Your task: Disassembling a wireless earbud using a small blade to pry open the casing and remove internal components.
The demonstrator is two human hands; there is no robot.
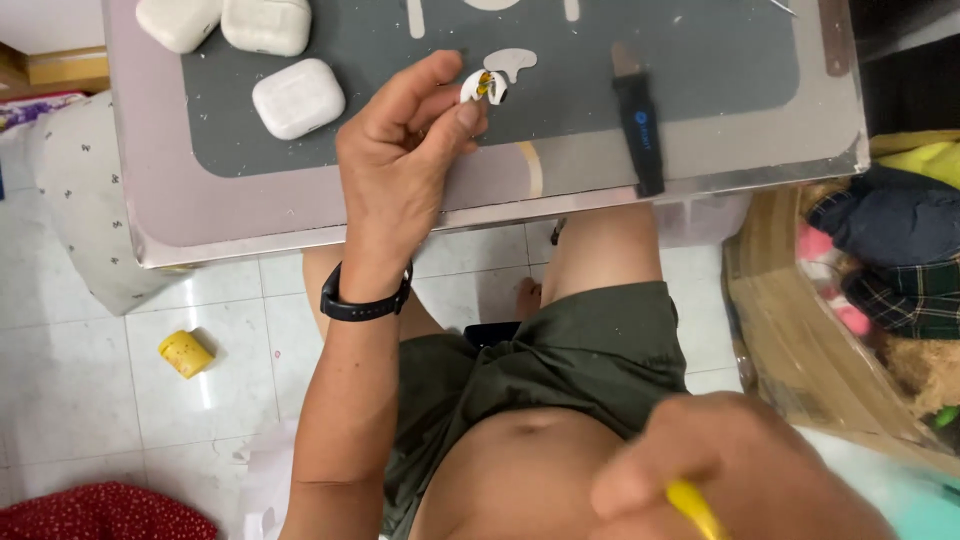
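Head view: left hand (405, 150) pinching opened earbud (484, 86), open end facing up-right; right hand (735, 470) gripping yellow tool (695, 508); charging cases (298, 97) shut.

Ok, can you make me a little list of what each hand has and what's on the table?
left hand: pinches an opened white earbud, its orange and yellow insides showing
right hand: close to the camera, blurred, grips a yellow tool
table: covered with a grey mat
on the mat: three white earbud cases, a black pry tool, a loose white shell piece
wrist: black band
floor: yellow roll on white tiles
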